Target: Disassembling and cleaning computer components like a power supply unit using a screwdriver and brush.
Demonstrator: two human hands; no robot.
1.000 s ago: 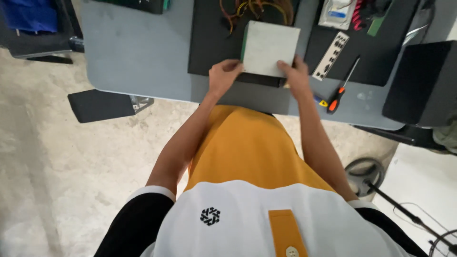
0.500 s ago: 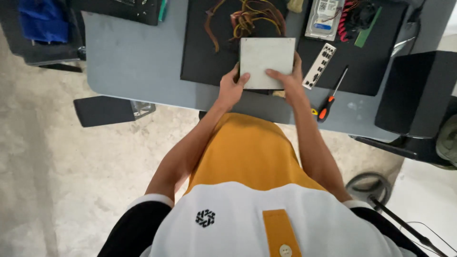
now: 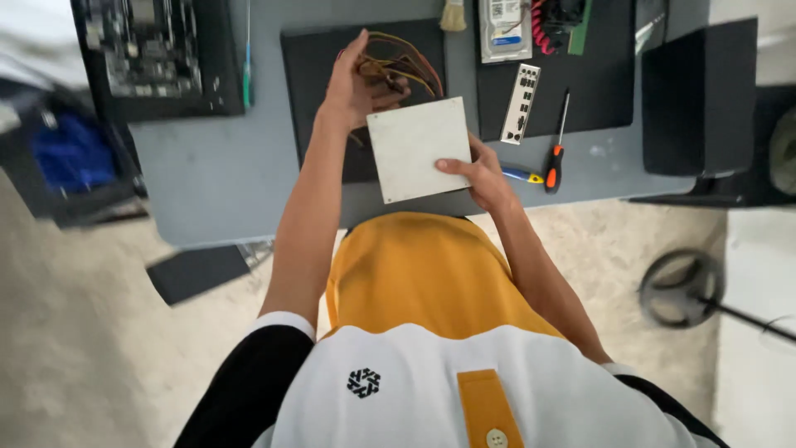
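Over the grey counter (image 3: 224, 182), the right hand (image 3: 477, 174) grips the near right edge of a grey metal box (image 3: 419, 148), while the left hand (image 3: 352, 83) clutches its coloured cable bundle (image 3: 406, 66) just beyond.

One head-worn camera looks steeply down from close above, over the wearer's chest, facing the grey flat counter (image 3: 215, 182) ahead.

Screwdriver (image 3: 556, 149) — orange handle; metal plate (image 3: 521, 103); hard drive (image 3: 504, 31)
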